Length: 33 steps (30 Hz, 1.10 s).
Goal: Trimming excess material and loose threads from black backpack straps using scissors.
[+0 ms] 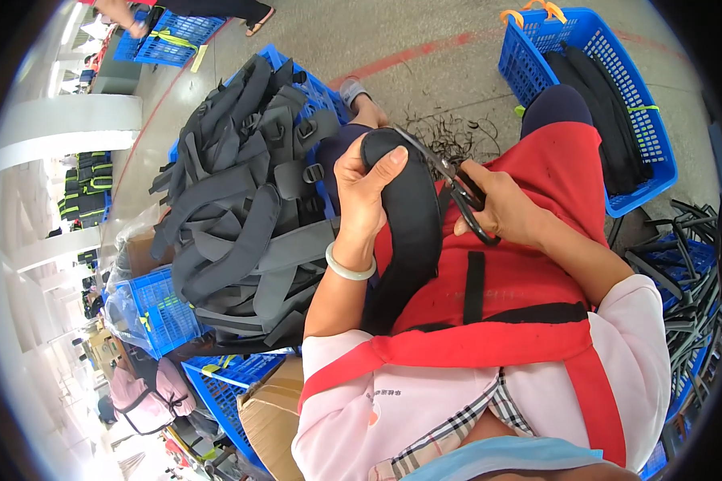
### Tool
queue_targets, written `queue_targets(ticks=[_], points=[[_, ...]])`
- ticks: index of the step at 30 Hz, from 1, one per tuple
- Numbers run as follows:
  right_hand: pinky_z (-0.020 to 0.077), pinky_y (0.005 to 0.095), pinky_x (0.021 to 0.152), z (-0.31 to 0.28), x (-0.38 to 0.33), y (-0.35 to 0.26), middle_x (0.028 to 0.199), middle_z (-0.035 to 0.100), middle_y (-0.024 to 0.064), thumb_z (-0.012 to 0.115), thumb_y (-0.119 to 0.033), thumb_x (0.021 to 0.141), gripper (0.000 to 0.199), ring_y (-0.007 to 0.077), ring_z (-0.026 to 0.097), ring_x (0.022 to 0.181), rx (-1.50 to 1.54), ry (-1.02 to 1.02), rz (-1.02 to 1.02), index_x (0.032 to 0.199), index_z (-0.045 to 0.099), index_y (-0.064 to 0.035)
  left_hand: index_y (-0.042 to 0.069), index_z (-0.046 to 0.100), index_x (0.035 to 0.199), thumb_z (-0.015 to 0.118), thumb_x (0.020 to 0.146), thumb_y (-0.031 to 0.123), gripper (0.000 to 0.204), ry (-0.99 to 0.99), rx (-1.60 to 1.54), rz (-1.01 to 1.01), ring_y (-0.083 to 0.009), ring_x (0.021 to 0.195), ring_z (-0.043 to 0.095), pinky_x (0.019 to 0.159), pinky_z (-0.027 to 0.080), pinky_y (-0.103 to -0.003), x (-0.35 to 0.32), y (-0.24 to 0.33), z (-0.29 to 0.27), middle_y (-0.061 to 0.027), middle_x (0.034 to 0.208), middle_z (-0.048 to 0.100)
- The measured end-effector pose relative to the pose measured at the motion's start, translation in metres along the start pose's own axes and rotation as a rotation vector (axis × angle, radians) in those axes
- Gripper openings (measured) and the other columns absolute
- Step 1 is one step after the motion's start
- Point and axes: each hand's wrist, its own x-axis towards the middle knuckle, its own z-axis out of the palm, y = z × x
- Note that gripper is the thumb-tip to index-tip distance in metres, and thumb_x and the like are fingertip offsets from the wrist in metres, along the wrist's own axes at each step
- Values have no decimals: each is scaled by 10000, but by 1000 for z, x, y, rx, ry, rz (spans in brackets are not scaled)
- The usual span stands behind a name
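My left hand (365, 188) grips the rounded end of a padded black shoulder strap (413, 216), thumb on top. The strap curves down across the red apron (529, 272) on my lap. A pair of black-handled scissors (462, 192) is in my right hand (501, 204), fingers through the loops. Its blades point up and left, and the tips reach the edge of the strap's end. Whether the blades touch the fabric I cannot tell.
A big heap of dark grey padded straps (233, 192) fills a blue crate at my left. At right stands a blue basket (658, 152) with black pieces in it; below it lie many thin dark strips (682, 272). Black trimmings (457, 136) litter the floor ahead. A cardboard box (273, 417) is at lower left.
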Motion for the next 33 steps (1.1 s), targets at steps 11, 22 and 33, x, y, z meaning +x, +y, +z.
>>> queue_targets(ticks=[11,22,33], points=[[381,312,598,2,-2,8,692,415,77,808,-331,752,515,136,398,668,189,25,-114,877,427,-8,8,648,887,702,832,17,78,27,-46,-56,-65,683,588,638,467,-197,3,-3,-1,-5,792,652],[431,359,622,-35,-12,4,737,498,88,839,-292,691,544,250,501,651,-17,77,-29,1004,478,-32,-29,634,1038,699,849,32,209,-105,124,16,-63,756,596,679,498,-202,1,-8,13,-8,863,659],[435,407,636,-81,-22,-12,722,538,121,847,-315,647,564,317,558,688,-340,22,57,986,495,-33,-19,634,1038,738,826,87,259,-224,174,-101,-56,771,580,684,486,-208,4,-14,23,4,865,653]])
